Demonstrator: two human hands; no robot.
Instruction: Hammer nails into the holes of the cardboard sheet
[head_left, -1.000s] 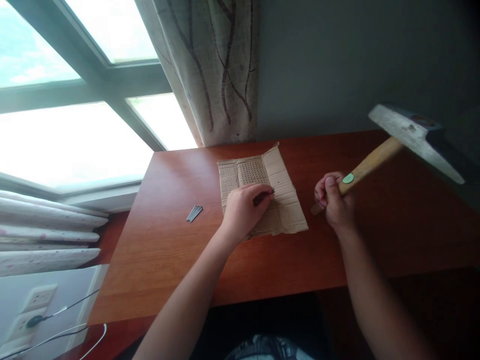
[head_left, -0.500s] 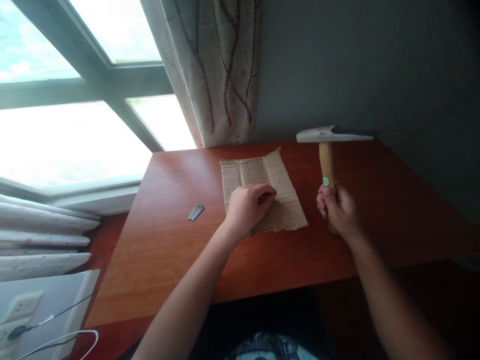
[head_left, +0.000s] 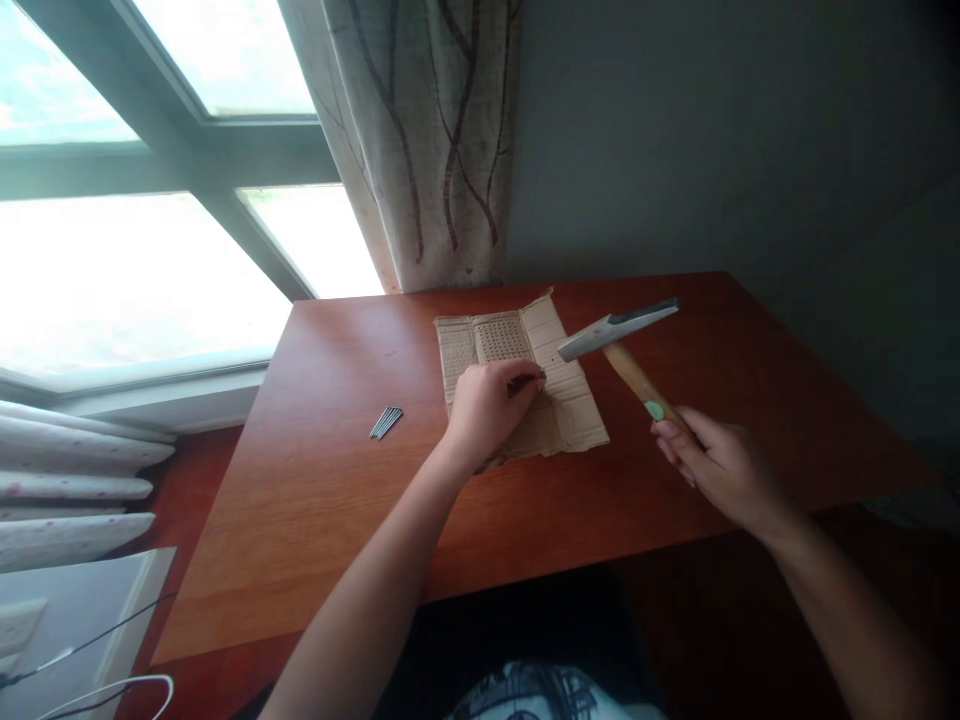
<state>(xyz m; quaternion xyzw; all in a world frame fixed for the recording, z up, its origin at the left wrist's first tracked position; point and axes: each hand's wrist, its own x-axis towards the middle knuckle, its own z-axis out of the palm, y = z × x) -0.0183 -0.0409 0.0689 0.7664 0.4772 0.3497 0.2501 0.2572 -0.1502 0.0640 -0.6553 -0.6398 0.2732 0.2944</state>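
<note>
My right hand (head_left: 716,460) grips the wooden handle of a hammer (head_left: 637,378), whose metal head is tilted over the right side of a flattened cardboard sheet (head_left: 577,410). Above that sheet, my left hand (head_left: 491,400) pinches a nail (head_left: 542,373); only its small dark end shows at the fingertips, and the rest is hidden. The hammer's near end is a little to the right of the pinching fingers, apart from them. A panel of small dots or holes (head_left: 502,340) shows on the cardboard behind the left hand. Left of the sheet lie several loose nails (head_left: 386,422), side by side.
The reddish wooden table (head_left: 315,500) carries the cardboard and nails. A patterned curtain (head_left: 442,140) hangs behind it, beside a window (head_left: 97,290) at the left. Cables (head_left: 112,690) run near the wall socket at lower left.
The hammer has swung down and left from upright, its head now near my left hand. My right hand has shifted right and slightly down. My left hand keeps its pinch on the nail.
</note>
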